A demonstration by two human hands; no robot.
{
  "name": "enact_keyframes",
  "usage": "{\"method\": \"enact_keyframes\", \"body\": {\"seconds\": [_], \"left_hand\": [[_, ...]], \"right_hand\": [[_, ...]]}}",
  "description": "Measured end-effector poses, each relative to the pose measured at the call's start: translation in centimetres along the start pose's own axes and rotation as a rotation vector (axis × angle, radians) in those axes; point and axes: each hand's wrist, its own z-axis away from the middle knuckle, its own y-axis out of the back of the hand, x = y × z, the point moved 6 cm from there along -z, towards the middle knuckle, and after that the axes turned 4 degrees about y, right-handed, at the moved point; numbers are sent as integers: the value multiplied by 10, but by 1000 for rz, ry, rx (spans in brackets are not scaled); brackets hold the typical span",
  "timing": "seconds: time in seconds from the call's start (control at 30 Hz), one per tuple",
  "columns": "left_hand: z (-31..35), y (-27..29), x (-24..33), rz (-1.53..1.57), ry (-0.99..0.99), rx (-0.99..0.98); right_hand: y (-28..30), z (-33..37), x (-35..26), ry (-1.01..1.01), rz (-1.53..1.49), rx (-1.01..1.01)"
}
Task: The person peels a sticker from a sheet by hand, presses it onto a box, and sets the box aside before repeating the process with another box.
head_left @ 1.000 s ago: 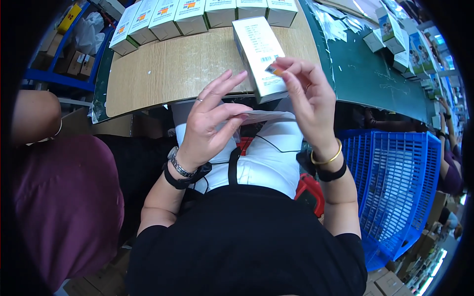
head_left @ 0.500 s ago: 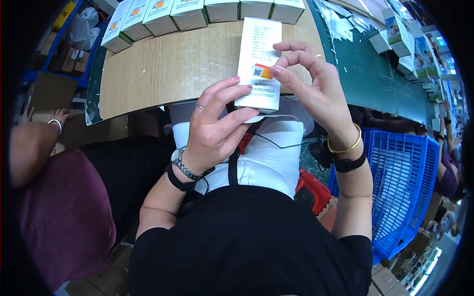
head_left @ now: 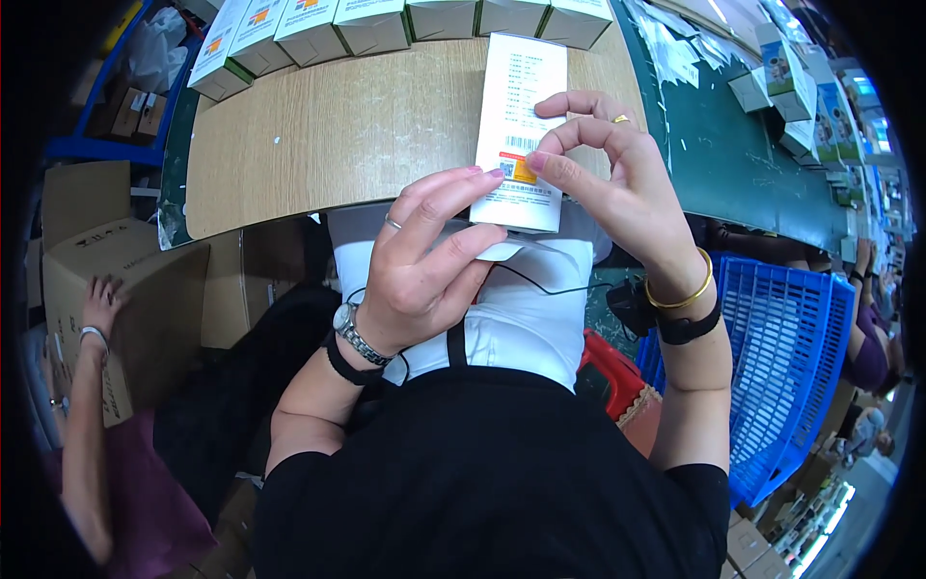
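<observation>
A tall white carton with printed text and an orange label near its lower end lies flat at the near edge of the wooden table. My left hand pinches the carton's lower left corner, and a thin white sheet sticks out under its fingers. My right hand presses a fingertip on the orange label, the other fingers curled over the carton's right side. A watch sits on my left wrist, a gold bangle and black band on my right.
A row of white and green boxes lines the table's far edge. A green conveyor with more boxes runs at right. A blue plastic crate stands lower right. At left, another person's hand rests on a cardboard box.
The carton has swung from tilted to lying straight on the table edge. Both my hands moved down to its lower end. The person at left reached onto the cardboard box.
</observation>
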Motion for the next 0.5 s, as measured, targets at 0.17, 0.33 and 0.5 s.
{"method": "enact_keyframes", "body": {"seconds": [0.17,0.33,0.5], "left_hand": [[-2,-1,-1,-5,2,-18],[-3,-3,-1,-11,-25,-29],[-5,-3,0,-16,5,-34]], "right_hand": [[-1,-2,-1,-12,28,1],[-1,-3,1,-11,17,5],[-2,-4,1,-6,43,15]]}}
